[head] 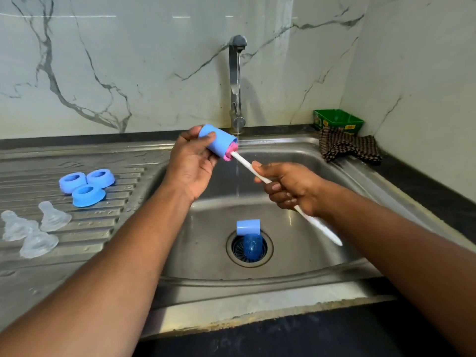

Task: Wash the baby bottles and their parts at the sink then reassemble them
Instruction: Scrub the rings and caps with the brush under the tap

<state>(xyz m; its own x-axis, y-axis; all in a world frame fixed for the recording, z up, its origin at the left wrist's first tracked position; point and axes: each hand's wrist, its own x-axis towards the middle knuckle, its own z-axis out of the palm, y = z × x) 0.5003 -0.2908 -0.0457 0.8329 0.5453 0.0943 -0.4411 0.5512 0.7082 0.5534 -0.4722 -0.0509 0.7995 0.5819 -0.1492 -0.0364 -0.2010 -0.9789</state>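
Presently, room: marble-veined wall (116,60) meeting at a right-hand corner.
Sink (296,276): steel basin with ribbed drainboard (108,222) to the left; tap (235,81) running, stream falling just right of the held cap.
Left hand (192,161): fingers and thumb curled round a blue cap (217,140), held above the basin, open mouth facing right and slightly down.
Right hand (288,186): fingers wrapped on the white handle of a bottle brush (316,222); pink sponge head seated in the cap's mouth. Handle's long axis runs down-right from cap to right hand, in line with the cap's bore, so scrubbing likely goes along it.
Second blue cap (248,227): by the drain (249,249).
Drainboard stock: three blue collar rings (86,186); three clear teats (33,230).
Corner: checked cloth (347,148), green box (338,119).
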